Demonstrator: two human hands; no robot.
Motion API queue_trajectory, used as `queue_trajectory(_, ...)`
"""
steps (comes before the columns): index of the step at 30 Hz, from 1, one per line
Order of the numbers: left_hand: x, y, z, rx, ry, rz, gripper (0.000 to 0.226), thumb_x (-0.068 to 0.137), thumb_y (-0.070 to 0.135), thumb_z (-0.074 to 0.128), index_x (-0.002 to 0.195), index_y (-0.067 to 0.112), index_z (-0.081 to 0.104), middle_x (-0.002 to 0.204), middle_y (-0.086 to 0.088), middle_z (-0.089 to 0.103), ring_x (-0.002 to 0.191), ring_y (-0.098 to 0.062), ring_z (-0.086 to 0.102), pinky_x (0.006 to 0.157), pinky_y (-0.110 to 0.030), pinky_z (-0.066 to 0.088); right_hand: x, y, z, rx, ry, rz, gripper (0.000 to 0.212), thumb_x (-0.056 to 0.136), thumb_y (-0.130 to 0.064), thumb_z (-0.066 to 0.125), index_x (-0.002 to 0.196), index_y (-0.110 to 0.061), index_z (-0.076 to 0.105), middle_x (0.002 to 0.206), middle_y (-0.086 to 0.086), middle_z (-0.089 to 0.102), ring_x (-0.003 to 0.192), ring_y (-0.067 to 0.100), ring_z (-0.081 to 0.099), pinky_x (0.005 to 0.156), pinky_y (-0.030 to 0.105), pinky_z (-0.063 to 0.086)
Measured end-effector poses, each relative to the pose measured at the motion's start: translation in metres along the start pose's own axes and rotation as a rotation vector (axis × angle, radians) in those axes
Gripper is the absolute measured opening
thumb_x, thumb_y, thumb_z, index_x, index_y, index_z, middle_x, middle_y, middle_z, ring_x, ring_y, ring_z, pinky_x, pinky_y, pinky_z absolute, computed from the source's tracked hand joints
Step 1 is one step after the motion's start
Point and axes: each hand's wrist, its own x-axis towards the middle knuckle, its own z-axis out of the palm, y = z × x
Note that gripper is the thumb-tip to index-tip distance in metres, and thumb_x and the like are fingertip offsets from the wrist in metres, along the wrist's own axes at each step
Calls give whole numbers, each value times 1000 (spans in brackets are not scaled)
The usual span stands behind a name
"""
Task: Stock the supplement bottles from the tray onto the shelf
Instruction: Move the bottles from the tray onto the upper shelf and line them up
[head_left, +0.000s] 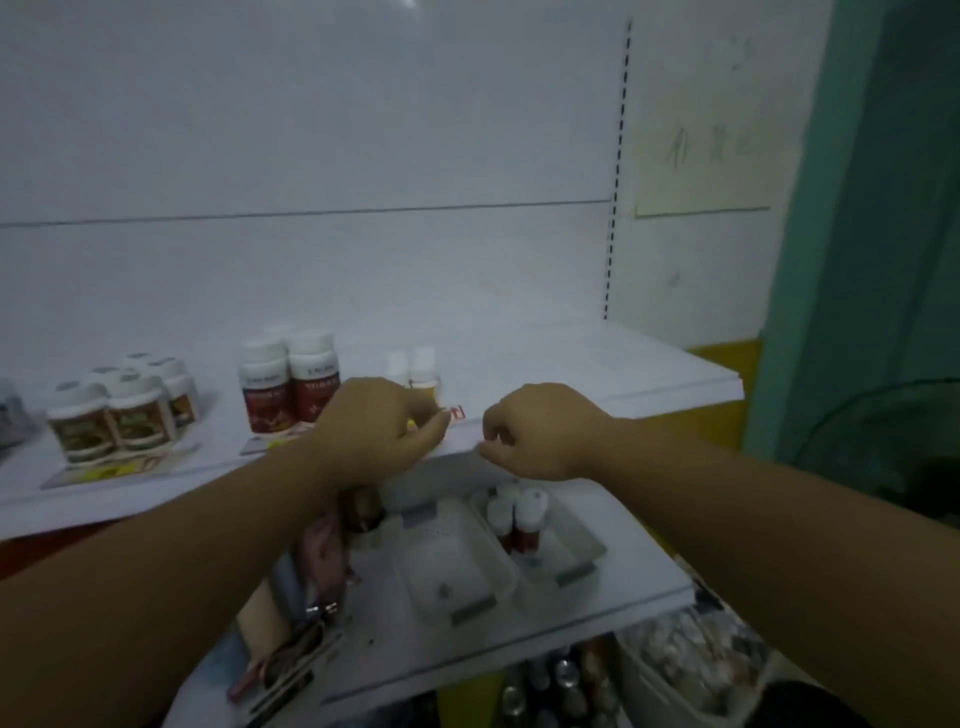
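On the upper white shelf (597, 374) stand two small white-capped bottles (415, 366), partly hidden behind my left hand (379, 426). That hand is at the shelf's front edge, its fingertips pinching a small yellow-and-red price tag (457, 413). My right hand (540, 431) hovers beside it at the same edge, its fingers curled with nothing visible in them. Below, on the lower shelf, a clear tray (582, 556) holds a few red bottles with white caps (524, 519). The clear tray (452, 566) to its left is nearly empty.
Two red-labelled bottles (288, 384) and a cluster of jars with green-brown labels (114, 410) stand further left on the upper shelf, with price tags in front. Keys and small clutter (311, 623) lie left of the trays. A teal wall (857, 260) borders the right.
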Motion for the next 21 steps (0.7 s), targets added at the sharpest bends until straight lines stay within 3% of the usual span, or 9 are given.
queue_trajectory(2,-18,22,33,14,-149,39,49,82,53,33,73,21,69,66,-3,70,63,-22,64,56,-24,37,-28,20,23,-2,-80,44,35,90,-46,46,90,-18,66,86,3,66,73,18,52,62,28,36)
queue_trajectory(4,-25,36,64,28,-261,15,42,88,50,39,82,22,70,73,-2,70,68,-19,63,58,-23,33,-50,40,46,12,-151,106,35,90,-45,45,90,-17,66,85,4,66,72,20,53,59,27,36)
queue_trajectory(7,-28,43,106,-29,-347,-94,35,93,40,44,92,17,70,89,-2,71,80,-21,64,68,-28,45,-70,68,83,52,-244,202,34,90,-45,46,95,-19,66,91,3,67,74,17,52,58,26,35)
queue_trajectory(12,-37,26,187,-130,-544,-230,29,94,27,46,101,9,67,108,-8,68,94,-23,60,77,-30,46,-77,102,157,231,-334,334,37,91,-37,52,121,-17,57,111,10,65,99,24,58,78,29,47)
queue_trajectory(16,-35,1,255,-353,-524,-501,34,92,20,54,124,9,57,133,-9,56,121,-25,50,100,-28,37,-68,118,222,363,-335,365,44,90,-28,56,131,-13,50,122,11,62,107,24,58,87,26,44)
queue_trajectory(21,-2,-22,318,-499,-454,-685,43,89,15,56,131,14,48,137,-9,50,120,-27,50,97,-30,38,-34,143,281,510,-331,517,58,89,-28,59,140,-10,39,134,15,51,117,27,53,99,32,42)
